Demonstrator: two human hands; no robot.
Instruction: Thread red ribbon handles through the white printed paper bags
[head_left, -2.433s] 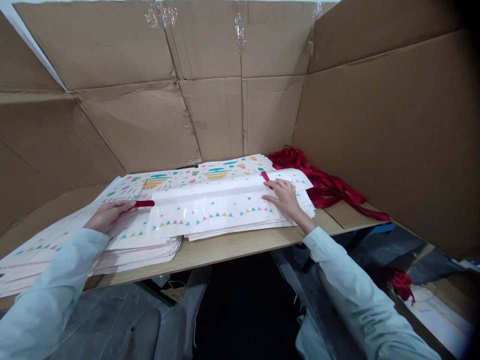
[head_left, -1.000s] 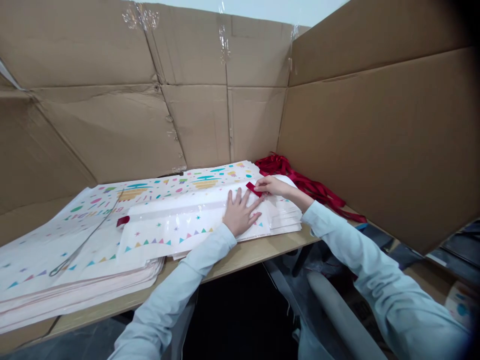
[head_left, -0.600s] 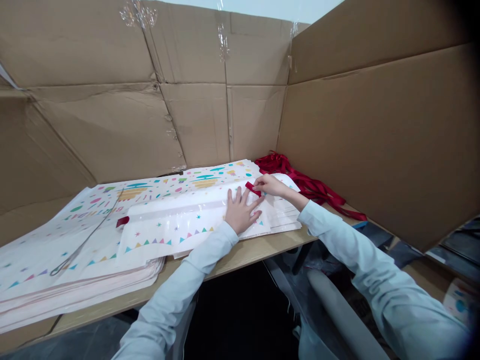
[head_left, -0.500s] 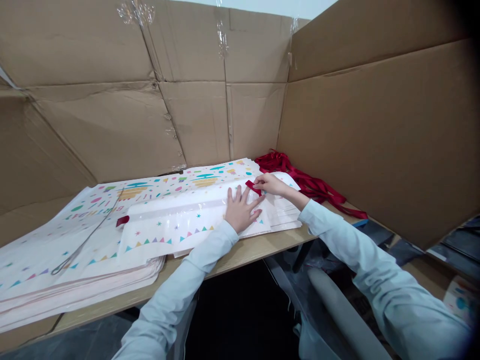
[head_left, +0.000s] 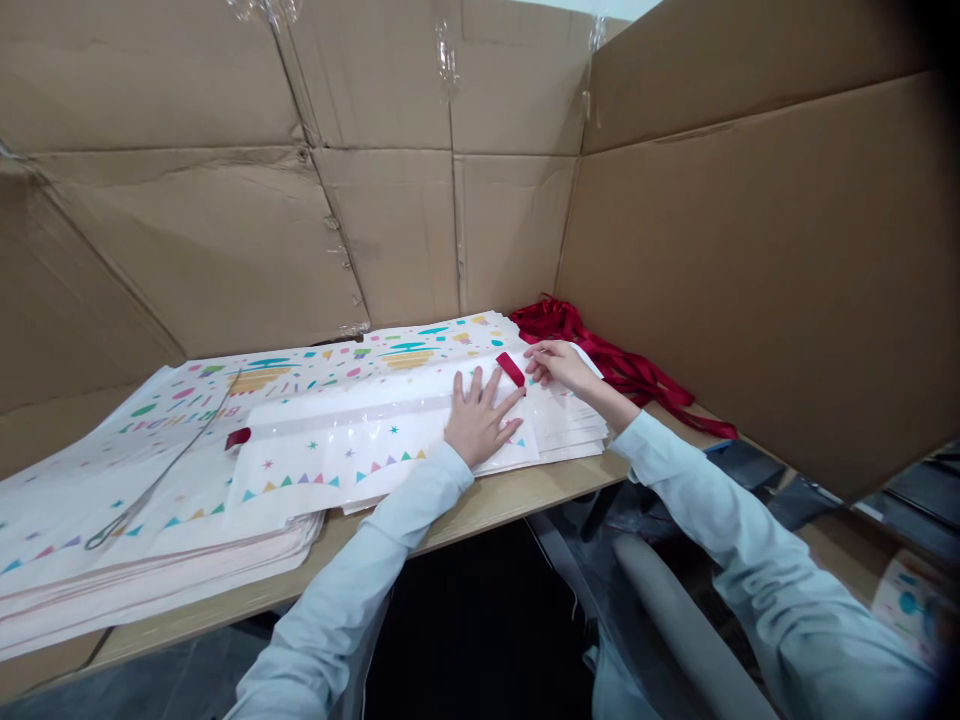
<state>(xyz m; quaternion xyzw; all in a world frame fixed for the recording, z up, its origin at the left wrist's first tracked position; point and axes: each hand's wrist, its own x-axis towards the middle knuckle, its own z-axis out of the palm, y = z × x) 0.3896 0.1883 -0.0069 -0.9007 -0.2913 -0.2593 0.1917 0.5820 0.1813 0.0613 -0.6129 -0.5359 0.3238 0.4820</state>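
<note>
My left hand point(head_left: 480, 418) lies flat with fingers spread on a folded white printed sheet point(head_left: 337, 430), which carries coloured pennants and stars. Just beyond its fingertips is a short strip of dark red ribbon point(head_left: 511, 369), flat on the sheet near its right end. My right hand point(head_left: 559, 370) is beside that strip, fingers loosely bent and apart from it, with nothing visible in them. Another red ribbon piece point(head_left: 238, 438) sticks out at the sheet's left end. Underneath are stacks of similar printed sheets point(head_left: 180, 400), partly lettered "BIRTHDAY".
A heap of long red ribbons point(head_left: 622, 365) lies at the table's right rear. On the left stack rests a long thin metal tool with a looped end point(head_left: 150, 490), perhaps scissors. Cardboard walls point(head_left: 390, 220) stand behind and to the right. The table edge point(head_left: 450, 515) runs along the front.
My right hand has let go of the red ribbon strip and moved slightly right. The strip now lies flatter on the sheet. My left hand keeps its place on the sheet.
</note>
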